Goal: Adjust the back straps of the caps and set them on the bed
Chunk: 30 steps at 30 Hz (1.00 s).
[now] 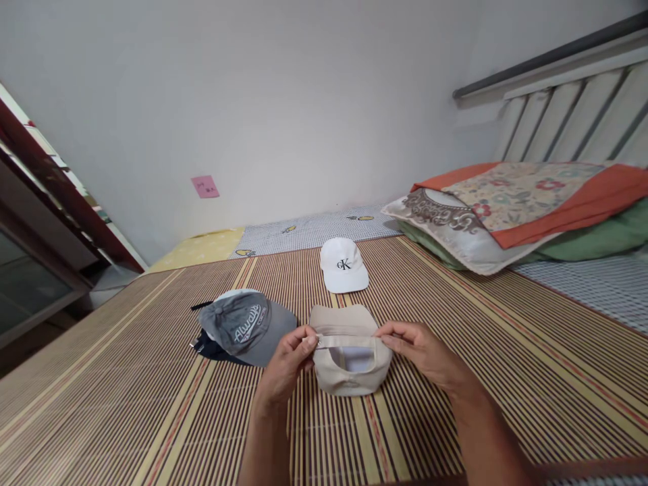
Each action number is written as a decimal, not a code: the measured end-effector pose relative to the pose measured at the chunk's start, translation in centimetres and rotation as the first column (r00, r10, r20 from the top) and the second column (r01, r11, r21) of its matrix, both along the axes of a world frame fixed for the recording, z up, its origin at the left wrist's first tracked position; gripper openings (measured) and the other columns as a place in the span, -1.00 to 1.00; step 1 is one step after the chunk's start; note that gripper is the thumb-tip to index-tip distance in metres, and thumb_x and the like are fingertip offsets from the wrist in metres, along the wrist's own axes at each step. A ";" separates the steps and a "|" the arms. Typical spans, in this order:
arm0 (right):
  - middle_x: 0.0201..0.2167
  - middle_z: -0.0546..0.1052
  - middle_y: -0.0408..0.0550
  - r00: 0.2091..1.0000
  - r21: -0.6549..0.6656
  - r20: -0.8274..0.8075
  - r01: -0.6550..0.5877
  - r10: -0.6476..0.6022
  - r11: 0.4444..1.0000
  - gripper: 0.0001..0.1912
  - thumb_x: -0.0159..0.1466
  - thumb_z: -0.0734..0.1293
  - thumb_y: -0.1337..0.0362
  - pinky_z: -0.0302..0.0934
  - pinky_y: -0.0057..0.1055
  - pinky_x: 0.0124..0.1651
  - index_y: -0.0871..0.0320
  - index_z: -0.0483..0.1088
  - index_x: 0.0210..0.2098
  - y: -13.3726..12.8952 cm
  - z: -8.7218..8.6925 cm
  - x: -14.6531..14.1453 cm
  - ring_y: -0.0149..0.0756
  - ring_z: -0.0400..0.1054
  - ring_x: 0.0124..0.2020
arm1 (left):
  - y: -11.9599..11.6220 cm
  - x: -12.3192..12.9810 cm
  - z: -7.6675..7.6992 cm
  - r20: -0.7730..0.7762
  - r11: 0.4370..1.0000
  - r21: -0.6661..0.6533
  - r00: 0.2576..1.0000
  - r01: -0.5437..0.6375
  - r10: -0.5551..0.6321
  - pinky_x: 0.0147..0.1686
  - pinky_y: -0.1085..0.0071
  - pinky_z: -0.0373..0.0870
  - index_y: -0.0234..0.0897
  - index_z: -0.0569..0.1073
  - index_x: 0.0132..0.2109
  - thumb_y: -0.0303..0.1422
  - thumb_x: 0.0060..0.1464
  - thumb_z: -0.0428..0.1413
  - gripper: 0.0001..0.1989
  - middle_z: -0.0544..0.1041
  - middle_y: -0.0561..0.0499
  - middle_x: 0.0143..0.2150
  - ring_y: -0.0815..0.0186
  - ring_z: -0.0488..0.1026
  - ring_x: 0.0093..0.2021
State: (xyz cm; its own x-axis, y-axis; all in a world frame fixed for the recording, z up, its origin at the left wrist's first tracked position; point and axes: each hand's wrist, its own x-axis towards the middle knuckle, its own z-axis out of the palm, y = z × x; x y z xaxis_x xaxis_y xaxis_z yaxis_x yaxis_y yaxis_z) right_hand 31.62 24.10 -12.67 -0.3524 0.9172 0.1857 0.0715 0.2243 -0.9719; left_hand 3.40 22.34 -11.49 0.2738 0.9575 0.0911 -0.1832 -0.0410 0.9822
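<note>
A beige baseball cap [349, 382] lies on the striped mat, its back opening and strap turned toward me and its brim pointing away. My left hand [289, 361] pinches the strap's left end, near the small buckle. At the strap's right end, my right hand [418, 347] holds the cap between thumb and fingers. Just left of my left hand, a grey cap [246, 324] with white lettering rests on top of other caps, one of them dark. Beyond the beige cap sits a white cap [344, 265] with black letters on its front.
The striped bamboo mat [126, 378] covers the bed. Several cushions and folded covers [536, 202] are piled at the right, below a white slatted headboard [582, 111]. A pink note [205, 187] is stuck on the wall. A dark-framed cabinet [35, 250] stands at far left.
</note>
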 end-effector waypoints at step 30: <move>-0.20 0.69 -0.04 0.986 -0.024 0.099 -0.133 0.135 0.991 -0.70 0.30 0.45 -0.02 0.35 -0.20 0.02 0.06 0.67 -0.22 -0.5 0.2 1.4 -0.06 0.53 -0.10 | -0.8 -2.4 2.3 -0.460 0.965 0.261 0.875 -0.030 0.151 -0.21 0.38 0.28 -0.23 0.57 -0.33 -0.14 0.22 0.21 -0.73 0.53 0.04 -0.40 0.24 0.41 -0.30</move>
